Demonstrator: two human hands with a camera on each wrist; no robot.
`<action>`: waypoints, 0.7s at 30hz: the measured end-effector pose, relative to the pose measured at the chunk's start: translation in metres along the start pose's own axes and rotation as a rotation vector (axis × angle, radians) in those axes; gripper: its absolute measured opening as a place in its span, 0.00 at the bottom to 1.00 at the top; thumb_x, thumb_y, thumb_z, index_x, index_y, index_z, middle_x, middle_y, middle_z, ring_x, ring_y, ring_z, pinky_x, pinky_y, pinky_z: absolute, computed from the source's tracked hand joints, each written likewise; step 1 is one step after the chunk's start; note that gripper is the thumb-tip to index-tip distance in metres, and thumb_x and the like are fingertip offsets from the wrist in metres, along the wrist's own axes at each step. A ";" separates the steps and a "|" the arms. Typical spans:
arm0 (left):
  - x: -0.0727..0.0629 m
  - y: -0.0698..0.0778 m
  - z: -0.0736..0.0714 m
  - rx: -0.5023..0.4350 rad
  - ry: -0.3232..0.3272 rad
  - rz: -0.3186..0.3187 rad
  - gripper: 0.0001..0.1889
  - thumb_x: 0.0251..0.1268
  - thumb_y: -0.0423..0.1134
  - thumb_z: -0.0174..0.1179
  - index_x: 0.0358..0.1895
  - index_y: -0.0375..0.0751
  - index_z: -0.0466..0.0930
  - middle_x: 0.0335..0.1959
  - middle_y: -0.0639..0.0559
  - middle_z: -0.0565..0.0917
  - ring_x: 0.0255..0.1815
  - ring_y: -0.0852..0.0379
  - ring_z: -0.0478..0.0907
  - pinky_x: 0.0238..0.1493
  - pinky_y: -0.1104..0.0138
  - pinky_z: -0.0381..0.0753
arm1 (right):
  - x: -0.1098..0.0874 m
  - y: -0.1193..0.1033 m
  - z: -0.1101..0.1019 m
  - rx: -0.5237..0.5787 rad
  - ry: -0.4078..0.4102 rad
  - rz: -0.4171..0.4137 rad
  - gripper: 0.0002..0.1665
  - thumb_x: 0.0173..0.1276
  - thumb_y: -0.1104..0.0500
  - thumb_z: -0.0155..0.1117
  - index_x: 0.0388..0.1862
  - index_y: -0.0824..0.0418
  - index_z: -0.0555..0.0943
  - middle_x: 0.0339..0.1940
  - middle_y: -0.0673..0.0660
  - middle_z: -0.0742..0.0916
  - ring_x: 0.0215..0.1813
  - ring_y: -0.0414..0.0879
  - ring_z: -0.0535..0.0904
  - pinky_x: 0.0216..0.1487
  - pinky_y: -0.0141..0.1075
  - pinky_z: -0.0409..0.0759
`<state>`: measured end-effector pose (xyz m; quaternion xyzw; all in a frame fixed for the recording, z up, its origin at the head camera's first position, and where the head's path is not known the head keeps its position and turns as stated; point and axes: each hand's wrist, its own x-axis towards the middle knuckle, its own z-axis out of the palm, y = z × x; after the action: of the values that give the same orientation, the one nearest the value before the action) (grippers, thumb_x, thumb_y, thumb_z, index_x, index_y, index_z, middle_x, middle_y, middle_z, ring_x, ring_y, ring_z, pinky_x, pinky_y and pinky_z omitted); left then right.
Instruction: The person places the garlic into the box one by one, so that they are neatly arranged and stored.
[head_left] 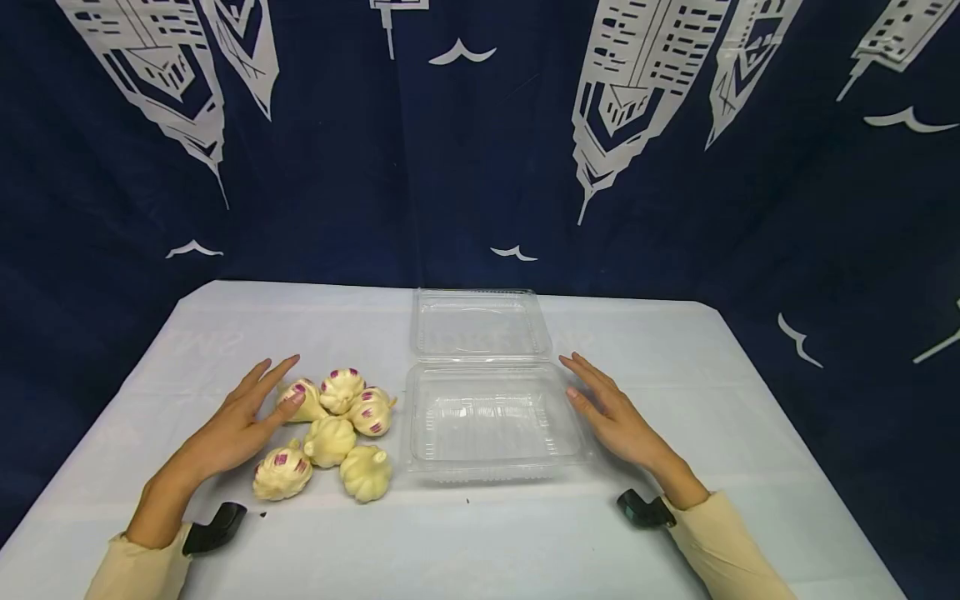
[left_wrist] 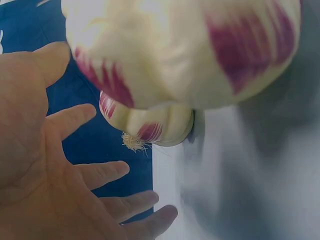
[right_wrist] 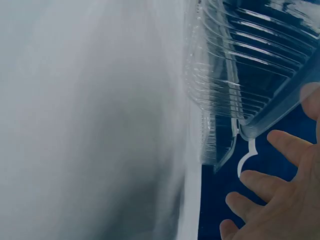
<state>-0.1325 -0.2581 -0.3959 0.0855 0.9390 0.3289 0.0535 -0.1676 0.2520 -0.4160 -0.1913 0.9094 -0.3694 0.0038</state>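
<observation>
Several garlic bulbs (head_left: 330,441), cream with purple patches on some, sit in a loose cluster left of the table's middle. My left hand (head_left: 238,425) is just left of them, fingers spread, its thumb overlapping one bulb in the head view. In the left wrist view a large garlic bulb (left_wrist: 175,50) shows beside the open palm, with nothing in the fingers. A clear plastic clamshell container (head_left: 495,417) lies unfolded, its lid (head_left: 480,327) laid back toward the far edge. At the container's right side my right hand (head_left: 615,417) has its fingers extended, holding nothing.
A white cloth covers the table (head_left: 675,358). Behind the far edge hangs a dark blue curtain (head_left: 480,167) with white building prints. Black wrist devices (head_left: 215,528) sit at both sleeves, and small dark specks lie on the cloth near the front.
</observation>
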 end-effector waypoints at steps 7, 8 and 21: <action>0.001 0.000 0.002 -0.008 0.017 0.069 0.38 0.71 0.51 0.61 0.79 0.48 0.57 0.77 0.24 0.47 0.74 0.18 0.49 0.58 0.22 0.54 | -0.005 0.003 0.003 0.062 -0.041 0.004 0.32 0.81 0.48 0.50 0.80 0.45 0.58 0.82 0.61 0.59 0.81 0.65 0.52 0.73 0.68 0.53; 0.001 -0.001 0.002 -0.012 0.019 0.086 0.37 0.70 0.50 0.62 0.78 0.47 0.58 0.77 0.24 0.48 0.74 0.19 0.49 0.58 0.22 0.55 | -0.005 0.003 0.004 0.079 -0.050 0.004 0.32 0.81 0.48 0.50 0.80 0.45 0.58 0.82 0.61 0.60 0.80 0.64 0.54 0.73 0.67 0.54; 0.004 -0.007 0.009 -0.044 0.031 0.228 0.31 0.66 0.34 0.65 0.72 0.40 0.67 0.75 0.24 0.54 0.72 0.20 0.54 0.59 0.25 0.59 | -0.006 0.012 0.009 0.286 -0.150 -0.027 0.32 0.80 0.54 0.52 0.80 0.50 0.59 0.79 0.60 0.65 0.80 0.59 0.57 0.75 0.46 0.62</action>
<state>-0.1356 -0.2574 -0.4072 0.1856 0.9164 0.3546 0.0031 -0.1647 0.2564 -0.4313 -0.2280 0.8420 -0.4799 0.0938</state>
